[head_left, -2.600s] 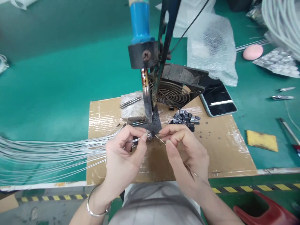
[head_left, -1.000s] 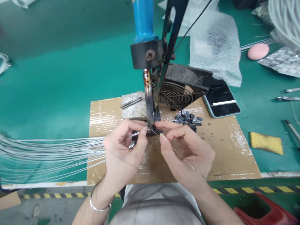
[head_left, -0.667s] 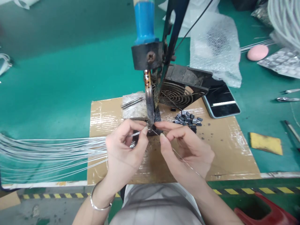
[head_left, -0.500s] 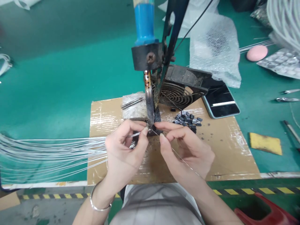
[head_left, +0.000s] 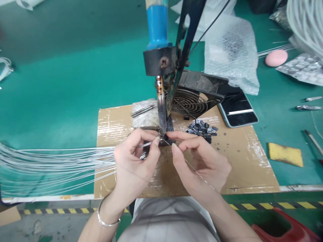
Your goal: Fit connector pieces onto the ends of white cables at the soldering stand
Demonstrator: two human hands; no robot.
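Inspector: State of the grips?

Clerk: The left hand [head_left: 137,159] had thumb and index pinched together on a pale cable [head_left: 145,145]. The right hand [head_left: 204,163] was half curled, a thin wire [head_left: 199,175] apparently pinned at its thumb tip, with the index stretched out separately.

Inspector: Bearing of cable to wire?

Clerk: The cable lay nearly level, its held end pointing rightward. The wire slanted from the right wrist up and leftward to that same spot, just below the tip of the soldering iron [head_left: 162,116]. Fingertips of both hands stood just beside that tip (uncomfortably near, in my judgement); which was nearer could not be settled.

Inspector: Unverified items?

Clerk: The cable's end was tiny and partly covered by fingers. Contact among wire, cable and iron could not be confirmed. The frame's upper edge cut off the iron's handle.
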